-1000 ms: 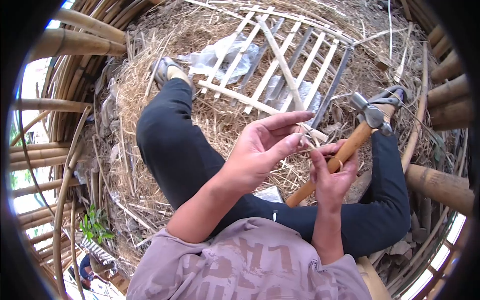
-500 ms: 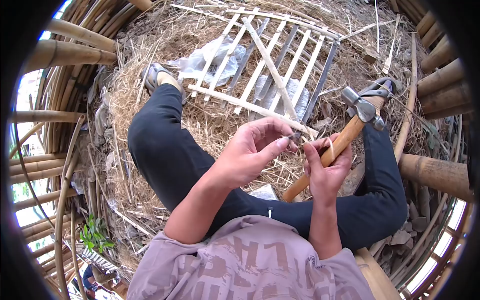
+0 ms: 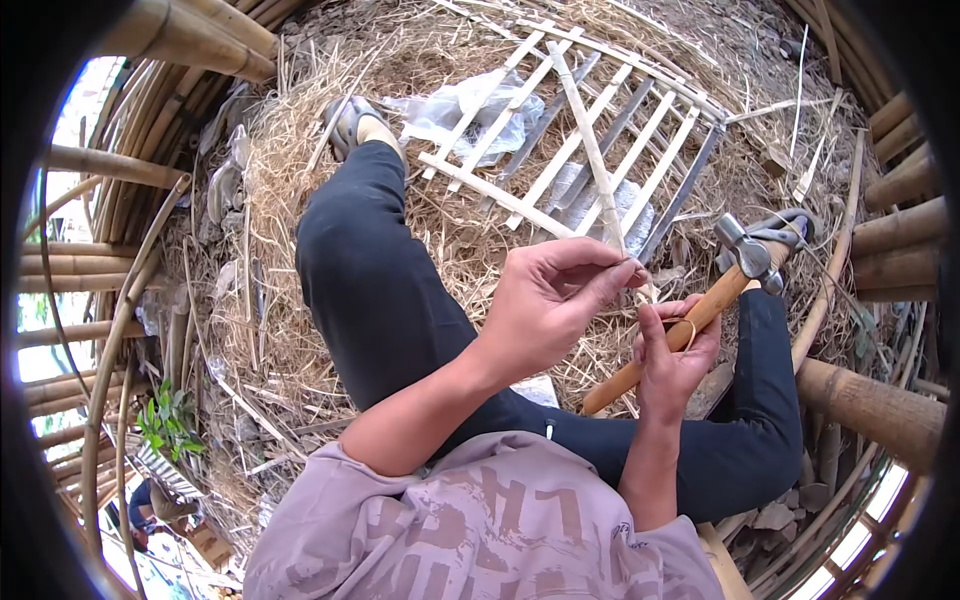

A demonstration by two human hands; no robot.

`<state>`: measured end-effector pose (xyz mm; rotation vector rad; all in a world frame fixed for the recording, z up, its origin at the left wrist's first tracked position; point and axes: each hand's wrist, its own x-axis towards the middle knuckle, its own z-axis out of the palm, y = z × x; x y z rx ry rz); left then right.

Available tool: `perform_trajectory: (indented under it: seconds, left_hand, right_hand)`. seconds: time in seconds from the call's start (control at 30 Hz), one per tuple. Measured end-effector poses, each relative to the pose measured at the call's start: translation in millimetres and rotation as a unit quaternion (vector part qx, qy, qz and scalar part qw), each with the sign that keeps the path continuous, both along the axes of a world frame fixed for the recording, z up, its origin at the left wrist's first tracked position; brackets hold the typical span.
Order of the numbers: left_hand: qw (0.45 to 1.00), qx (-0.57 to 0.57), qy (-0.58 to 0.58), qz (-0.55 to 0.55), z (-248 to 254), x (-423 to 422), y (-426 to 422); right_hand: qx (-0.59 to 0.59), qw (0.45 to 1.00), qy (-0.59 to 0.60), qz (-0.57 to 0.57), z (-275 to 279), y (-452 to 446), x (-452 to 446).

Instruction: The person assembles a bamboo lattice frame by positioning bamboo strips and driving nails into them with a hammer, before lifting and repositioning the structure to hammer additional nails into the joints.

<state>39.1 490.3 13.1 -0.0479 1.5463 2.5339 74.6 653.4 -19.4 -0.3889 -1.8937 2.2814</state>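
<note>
Head view, and I'm looking down past my shirt (image 3: 480, 530) and dark trousers (image 3: 365, 275), knees spread wide. Straight to the hands! My right hand (image 3: 678, 365) has its fingers curled about the hammer (image 3: 722, 292), handle slanting across the palm, head out to the far right, over my ankle from where I look. That thumb stands up free of the handle, and a thin loop (image 3: 691, 332) shows against the wood.

Now my left hand (image 3: 550, 310): half a second ago its fingers were rounder and curled, and here they've straightened, thumb and finger closed together at the tips. What sits between them is too small to tell. A pale strip (image 3: 649, 290) shows in the narrow gap between the two hands, just above my right thumb; whether either hand pinches it, I can't tell. I'd call that a firmer, finer pinch, with the work up at the fingertips and the hammer simply carried along.

Further out, the slatted frame (image 3: 490, 191) lies on the straw (image 3: 270, 220) between my feet, unchanged across these moments, with a stick (image 3: 583, 127) slanting over its slats. Clear plastic (image 3: 440, 120) is bunched at its left side. Thick bamboo (image 3: 880, 405) stands off to my right.
</note>
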Motion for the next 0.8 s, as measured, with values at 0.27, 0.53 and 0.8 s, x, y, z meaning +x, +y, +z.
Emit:
perform_trajectory:
  seconds: [0.27,0.53,0.8]
  left_hand:
    - [0.976,-0.093,0.061,0.186,10.8,-6.3,-16.1]
    - [0.794,-0.303,0.260,0.458,38.9,32.4,-130.8]
    - [0.677,-0.511,0.420,0.324,61.3,164.8,-162.6]
  right_hand:
    - [-0.003,1.000,-0.014,0.002,0.6,-11.9,-3.5]
    - [-0.007,0.999,0.016,0.027,26.9,-64.5,-57.9]
    - [-0.202,0.939,0.199,0.192,103.2,-283.1,-103.7]
